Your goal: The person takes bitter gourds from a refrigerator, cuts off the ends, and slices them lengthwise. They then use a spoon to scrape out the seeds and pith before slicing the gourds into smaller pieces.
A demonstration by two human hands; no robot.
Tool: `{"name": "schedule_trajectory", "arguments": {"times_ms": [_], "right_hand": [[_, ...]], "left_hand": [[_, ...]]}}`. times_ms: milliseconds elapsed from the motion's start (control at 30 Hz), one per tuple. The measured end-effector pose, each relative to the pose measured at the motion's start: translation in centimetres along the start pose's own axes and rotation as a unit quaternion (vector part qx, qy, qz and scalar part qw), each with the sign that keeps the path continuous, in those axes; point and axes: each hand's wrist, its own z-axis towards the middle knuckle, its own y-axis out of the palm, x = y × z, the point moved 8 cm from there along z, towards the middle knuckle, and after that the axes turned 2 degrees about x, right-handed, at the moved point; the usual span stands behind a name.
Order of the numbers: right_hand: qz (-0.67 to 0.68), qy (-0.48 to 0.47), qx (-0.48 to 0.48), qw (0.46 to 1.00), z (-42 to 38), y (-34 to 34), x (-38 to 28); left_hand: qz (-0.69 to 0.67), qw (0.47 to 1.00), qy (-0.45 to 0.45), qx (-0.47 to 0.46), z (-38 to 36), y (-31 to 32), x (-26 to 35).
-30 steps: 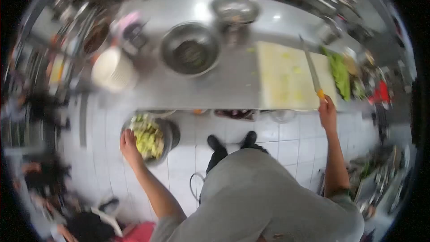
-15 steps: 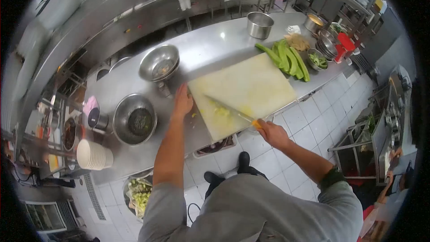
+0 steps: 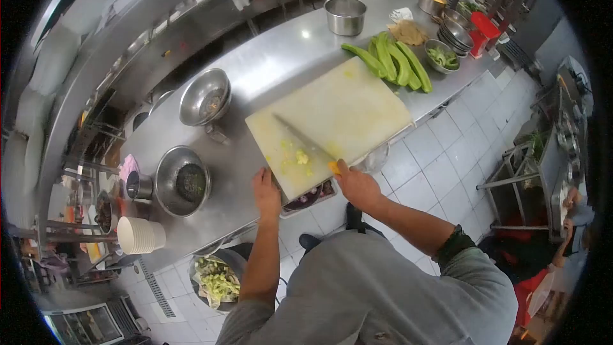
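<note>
My right hand (image 3: pixel 359 186) is wrapped round the yellow handle of a knife (image 3: pixel 302 135). The blade lies across a white cutting board (image 3: pixel 345 105), pointing to the upper left. Small pale yellow-green scraps (image 3: pixel 301 156) lie on the board, left of the blade. My left hand (image 3: pixel 266 193) is at the board's lower left edge; I cannot make out whether it holds anything. Long green vegetable pieces (image 3: pixel 396 62) lie beyond the board's upper right corner.
Two steel bowls (image 3: pixel 182 181) (image 3: pixel 205 97) are on the left, with stacked paper tubs (image 3: pixel 140 235). A steel pot (image 3: pixel 345 15) stands behind the board. A bin of scraps (image 3: pixel 218 281) is on the floor. Another person's arm (image 3: pixel 563 243) shows at the right.
My left hand has moved down along the board's left edge. The scraps are gathered into a small heap. My right hand still holds the knife, and the camera view has shifted.
</note>
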Motion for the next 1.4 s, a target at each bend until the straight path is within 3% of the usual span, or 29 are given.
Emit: {"name": "schedule_trajectory", "arguments": {"times_ms": [67,200,300,367,433,500,600,667,700,733,833,900,967,1000,1067,1100,1133,1167,1267,1300,1367,1400], "right_hand": [[0.012,0.017,0.014,1.000,-0.7,-1.2,1.3],[-0.046,0.121,0.132,0.983,3.6,-7.6,12.2],[-0.060,0.093,0.139,0.984,6.7,-6.9,14.9],[-0.050,0.087,0.102,0.990,7.0,-2.7,13.2],[-0.049,0.060,0.015,0.997,2.7,0.3,6.6],[-0.006,-0.004,-0.003,1.000,-0.5,2.0,1.7],[0.028,-0.069,0.036,0.997,0.2,0.3,3.2],[0.053,0.035,0.039,0.997,3.1,-5.1,6.0],[0.055,0.030,0.099,0.993,4.6,-7.0,7.4],[0.030,0.023,0.098,0.995,7.0,-6.2,9.1],[0.037,-0.006,0.030,0.999,7.2,-0.5,6.7],[0.025,-0.029,-0.029,0.999,2.6,2.2,2.1],[0.099,-0.030,-0.074,0.992,-1.7,0.3,-1.8],[0.138,-0.063,-0.029,0.988,-2.1,0.3,-1.6],[0.214,-0.126,0.060,0.967,-3.4,0.5,1.1],[0.337,0.023,-0.020,0.941,-3.5,0.7,4.1],[0.444,0.171,-0.099,0.874,-4.4,0.8,6.6],[0.577,0.200,-0.080,0.788,-4.8,0.4,8.1],[0.669,0.241,-0.083,0.698,-6.8,2.8,9.7],[0.688,0.260,-0.099,0.670,-7.4,3.9,8.7],[0.672,0.224,-0.136,0.693,-7.5,6.5,5.0],[0.695,0.244,-0.149,0.660,-7.7,8.0,3.0]], "left_hand": [[0.007,0.999,-0.031,-0.005,0.0,-0.7,0.0],[0.034,0.999,-0.034,0.022,-0.5,-0.7,-1.8],[-0.007,0.995,-0.096,0.023,1.0,-2.6,-1.4],[-0.065,0.988,-0.125,0.065,2.2,-4.4,-0.8],[-0.111,0.988,-0.107,0.029,3.7,-4.4,3.0],[-0.138,0.987,-0.077,0.024,4.5,-3.6,5.9],[-0.145,0.987,-0.044,0.044,4.2,-2.7,6.5],[-0.162,0.983,-0.065,0.058,3.2,-3.2,5.5],[-0.162,0.982,-0.072,0.059,2.7,-3.4,5.3],[-0.164,0.981,-0.079,0.062,2.3,-3.7,5.2],[-0.148,0.982,-0.102,0.059,2.3,-3.5,4.1],[-0.158,0.981,-0.100,0.045,2.6,-2.7,3.5],[-0.193,0.978,-0.075,0.021,3.9,-2.0,3.4],[-0.157,0.987,-0.035,0.010,4.8,-1.9,4.1],[-0.086,0.995,0.044,-0.012,6.5,-1.2,5.5],[-0.074,0.995,0.044,-0.043,7.3,-0.4,5.5],[-0.063,0.994,0.045,-0.072,8.1,0.5,5.6],[-0.051,0.993,0.044,-0.101,8.2,1.1,5.6],[-0.059,0.988,0.018,-0.142,6.7,1.5,6.8],[-0.065,0.990,0.029,-0.118,6.3,1.6,7.2],[-0.074,0.992,0.055,-0.081,4.8,1.7,8.0],[-0.064,0.995,0.037,-0.074,4.5,1.6,8.4]]}}
